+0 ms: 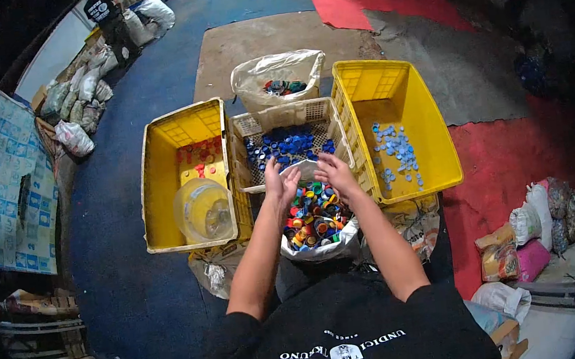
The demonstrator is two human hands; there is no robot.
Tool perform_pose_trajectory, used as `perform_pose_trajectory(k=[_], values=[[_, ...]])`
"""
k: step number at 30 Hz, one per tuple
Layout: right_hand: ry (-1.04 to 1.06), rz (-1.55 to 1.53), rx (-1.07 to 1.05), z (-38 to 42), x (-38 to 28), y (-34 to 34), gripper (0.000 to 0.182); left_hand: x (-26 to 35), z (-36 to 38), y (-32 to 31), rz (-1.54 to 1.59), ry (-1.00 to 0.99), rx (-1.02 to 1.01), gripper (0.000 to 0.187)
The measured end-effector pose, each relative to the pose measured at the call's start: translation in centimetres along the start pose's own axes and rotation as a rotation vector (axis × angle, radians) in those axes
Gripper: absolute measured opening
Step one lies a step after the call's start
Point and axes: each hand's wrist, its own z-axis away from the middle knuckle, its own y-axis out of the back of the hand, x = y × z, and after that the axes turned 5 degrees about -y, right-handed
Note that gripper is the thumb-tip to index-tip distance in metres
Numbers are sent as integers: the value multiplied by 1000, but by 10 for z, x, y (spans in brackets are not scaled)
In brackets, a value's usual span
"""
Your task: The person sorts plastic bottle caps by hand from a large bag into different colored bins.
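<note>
My left hand [282, 182] and my right hand [336, 174] are raised over the far rim of a white sack [326, 251] full of mixed bottle caps [316, 215]. Palms face each other with a gap between them, fingers stretched out, and I see nothing held in either. Just beyond my fingertips stands a white plastic crate [246, 128] with dark blue caps [287, 144] in it. Left of that, a yellow bin [151, 187] holds red caps [201, 153] and a clear plastic container [203, 209]. Light blue caps [396, 147] lie in the right yellow bin [436, 157].
Behind the crate is another white sack [249, 78] with caps inside. Filled bags [82, 89] line the left wall, near a person in a black shirt [105, 13]. More bags [526, 217] are piled at the right. Blue and red mats [130, 280] cover parts of the floor.
</note>
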Motion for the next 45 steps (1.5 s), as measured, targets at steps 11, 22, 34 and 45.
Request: perform_pose_trajectory(k=[11, 22, 34, 45], values=[[157, 642, 66, 64, 100, 45, 25, -48, 99, 143, -515, -393, -22, 26], [343, 1301, 5, 18, 108, -22, 59, -63, 141, 150, -712, -447, -86, 22], [599, 1506, 19, 57, 145, 6, 24, -50, 72, 87, -1557, -835, -227, 25], [519, 1584, -25, 89, 131, 8, 25, -50, -47, 87, -2447, -1019, -553, 15]])
